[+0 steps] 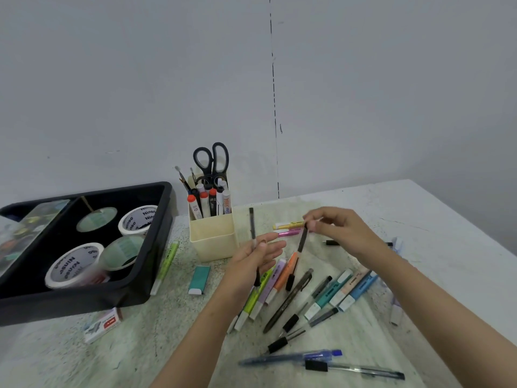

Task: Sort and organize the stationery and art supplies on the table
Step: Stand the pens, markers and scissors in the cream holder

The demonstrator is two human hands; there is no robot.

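Pens, two in hand, above the middle of the table (419,217): my left hand (251,264) grips a black pen (252,225) upright; my right hand (338,231) pinches a second pen (303,242) by its top. I'd align both, then lower them tip-down into the cream holder (212,239).

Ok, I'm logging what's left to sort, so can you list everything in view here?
black tray: 1, black, far left
tape rolls: 4, two white, two pale green, in the tray
pen holder: 1, cream, right of the tray
scissors: 1, black handles, standing in the holder
markers: several, mostly white, red or black caps, in the holder
eraser: 1, teal and white, before the holder
green highlighter: 1, beside the tray
staple box: 1, white and red, before the tray
loose pens and highlighters: many, pastel and black, between the arms
ballpoints: 2, blue and clear, nearest edge
left hand: holds upright black pen
right hand: pinches slanted black pen
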